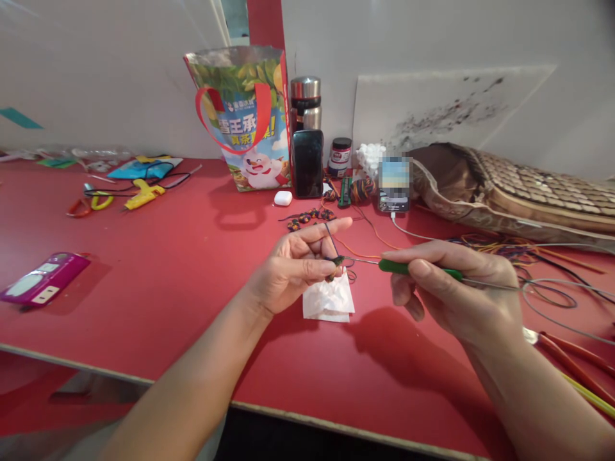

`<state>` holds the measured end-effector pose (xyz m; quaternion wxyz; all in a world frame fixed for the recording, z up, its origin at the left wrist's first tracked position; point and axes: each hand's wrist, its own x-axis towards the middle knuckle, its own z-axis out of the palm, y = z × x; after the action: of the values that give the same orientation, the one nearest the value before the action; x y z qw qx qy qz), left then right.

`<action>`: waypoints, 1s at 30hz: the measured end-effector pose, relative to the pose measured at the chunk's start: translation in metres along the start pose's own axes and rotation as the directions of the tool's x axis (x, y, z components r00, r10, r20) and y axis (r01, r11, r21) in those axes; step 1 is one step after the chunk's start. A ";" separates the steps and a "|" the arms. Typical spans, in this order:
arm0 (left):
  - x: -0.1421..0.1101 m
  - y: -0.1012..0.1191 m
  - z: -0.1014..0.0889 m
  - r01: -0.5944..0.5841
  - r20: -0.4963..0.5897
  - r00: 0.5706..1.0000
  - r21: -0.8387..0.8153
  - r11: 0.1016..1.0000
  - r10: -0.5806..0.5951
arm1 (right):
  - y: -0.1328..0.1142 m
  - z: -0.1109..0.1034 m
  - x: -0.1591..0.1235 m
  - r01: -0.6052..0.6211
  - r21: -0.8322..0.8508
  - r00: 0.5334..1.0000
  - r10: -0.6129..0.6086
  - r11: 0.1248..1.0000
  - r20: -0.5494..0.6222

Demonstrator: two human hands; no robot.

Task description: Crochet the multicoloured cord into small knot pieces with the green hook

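Between thumb and fingers, my left hand [300, 262] pinches a small dark piece of crochet work [331, 275]. Dark yarn [330, 235] runs up from the piece over my left index finger, which points right. My right hand [461, 288] grips the green handle of a crochet hook [396, 266]. The hook's thin metal shaft reaches left to the piece; whether its tip is inside a stitch is too small to tell. Below my left fingers lies a crumpled white tissue [329, 301]. Several small multicoloured crocheted pieces [305, 219] rest on the table just beyond.
On the red table [192, 269] stand a shopping bag [250, 128], a thermos [306, 96], a dark phone [308, 163] and a lit phone [394, 186] on a cable. Loose yarn [500, 246] and red-handled pliers [571, 365] lie right. A yellow glue gun [144, 194] and purple device [45, 280] lie left.
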<state>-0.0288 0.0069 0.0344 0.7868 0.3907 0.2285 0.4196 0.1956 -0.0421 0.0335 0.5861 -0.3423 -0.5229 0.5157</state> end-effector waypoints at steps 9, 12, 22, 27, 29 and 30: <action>-0.001 -0.002 -0.002 0.117 0.113 0.988 -0.058 0.991 -0.109 | 0.001 -0.015 0.007 -0.161 0.065 0.981 0.153 0.985 0.119; 0.000 -0.004 -0.001 0.140 0.138 0.982 -0.085 0.987 -0.127 | 0.002 -0.018 0.008 -0.208 0.075 0.973 0.199 0.975 0.116; -0.001 -0.014 0.004 0.131 0.133 0.984 -0.077 0.988 -0.120 | 0.009 -0.004 0.010 -0.294 0.242 0.950 0.254 0.925 0.184; 0.001 -0.018 0.008 -0.062 -0.049 0.997 -0.019 0.998 0.061 | 0.013 0.011 0.008 -0.287 0.311 0.957 0.285 0.906 0.051; 0.002 -0.019 0.009 -0.116 -0.093 0.989 0.003 0.993 0.116 | 0.013 0.016 0.009 -0.280 0.333 0.957 0.288 0.901 0.025; 0.002 -0.020 0.009 -0.129 -0.103 0.986 0.010 0.992 0.129 | 0.013 0.018 0.009 -0.276 0.334 0.958 0.288 0.901 0.016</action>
<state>-0.0119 -0.0024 0.0238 0.7446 0.3836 0.2437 0.4889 0.1746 -0.0329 0.0271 0.5632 -0.3190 -0.3634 0.6701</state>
